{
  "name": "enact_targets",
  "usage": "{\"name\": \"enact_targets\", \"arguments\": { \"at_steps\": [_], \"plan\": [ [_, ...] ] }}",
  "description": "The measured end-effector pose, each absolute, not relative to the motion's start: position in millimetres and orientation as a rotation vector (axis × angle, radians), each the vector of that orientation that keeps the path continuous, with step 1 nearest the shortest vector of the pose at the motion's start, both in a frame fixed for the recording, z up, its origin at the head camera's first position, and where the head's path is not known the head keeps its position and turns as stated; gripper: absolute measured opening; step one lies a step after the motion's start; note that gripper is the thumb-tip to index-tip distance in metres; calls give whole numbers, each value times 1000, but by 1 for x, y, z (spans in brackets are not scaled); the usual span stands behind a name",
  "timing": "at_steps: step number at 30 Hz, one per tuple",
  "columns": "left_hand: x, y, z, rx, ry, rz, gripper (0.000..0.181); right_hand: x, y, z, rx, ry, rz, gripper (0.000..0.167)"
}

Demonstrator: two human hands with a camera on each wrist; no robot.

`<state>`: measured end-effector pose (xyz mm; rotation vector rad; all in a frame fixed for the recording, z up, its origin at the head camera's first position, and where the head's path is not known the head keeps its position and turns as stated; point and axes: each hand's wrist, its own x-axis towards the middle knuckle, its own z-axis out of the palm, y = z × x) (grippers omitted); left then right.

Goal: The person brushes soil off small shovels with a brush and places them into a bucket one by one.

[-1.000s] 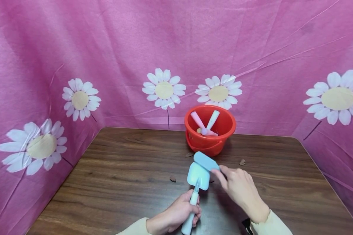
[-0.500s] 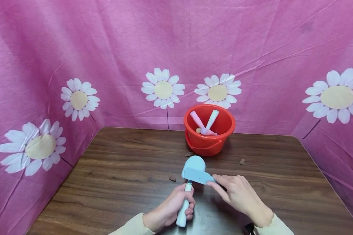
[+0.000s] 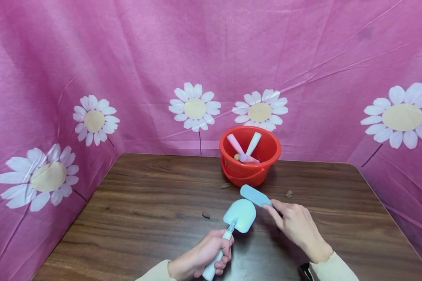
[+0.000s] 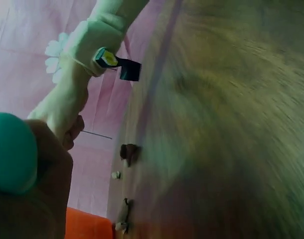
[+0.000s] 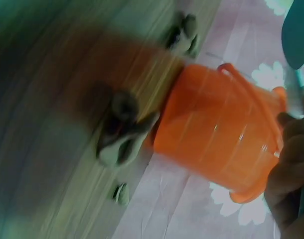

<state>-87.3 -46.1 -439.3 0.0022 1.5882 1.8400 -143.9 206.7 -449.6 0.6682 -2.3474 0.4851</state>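
My left hand (image 3: 216,251) grips the pale handle of a light-blue hand shovel (image 3: 246,214), its broad rounded blade raised over the table. In the left wrist view the handle's teal end (image 4: 12,154) sticks out of that hand. To the right, my right hand (image 3: 299,226) pinches a narrow flat light-blue blade (image 3: 254,195) with a rounded end; the rest of that tool is hidden by the hand. The two blades lie close together but apart. Behind them stands a red bucket (image 3: 246,173) holding a pink-handled (image 3: 235,143) and a white-handled tool (image 3: 254,143).
Small brown pieces lie on the wooden table (image 3: 144,195): one left of the shovel (image 3: 205,214), one before the bucket (image 3: 226,185), one farther right (image 3: 288,193). A pink cloth with daisies (image 3: 144,78) closes off the back and sides.
The narrow blade crossed the shovel's blade, drawing down toward its neck half a second ago; now it has moved up and right, off it. The shovel has tilted rightward.
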Motion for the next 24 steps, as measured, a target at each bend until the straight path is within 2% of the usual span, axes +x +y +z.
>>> {"name": "enact_targets", "arguments": {
  "at_steps": [3,7,12,16,21,24],
  "plan": [
    [-86,-50,-434,94,1633,1791,18,-143,212,-455,588,-2419,422,33],
    [-89,-63,-420,307,1832,1664,18,-140,217,-459,555,-2445,438,32],
    [-100,-80,-397,719,2156,1333,30,-137,221,-457,519,-2460,463,28],
    [-114,-87,-381,1033,2292,1168,37,-135,225,-456,497,-2489,468,32],
    [-136,-88,-365,1028,2379,1324,43,-132,230,-455,485,-2486,458,31],
    [-154,-84,-363,911,2397,1525,35,-132,232,-455,470,-2480,451,29]
  ]
}}
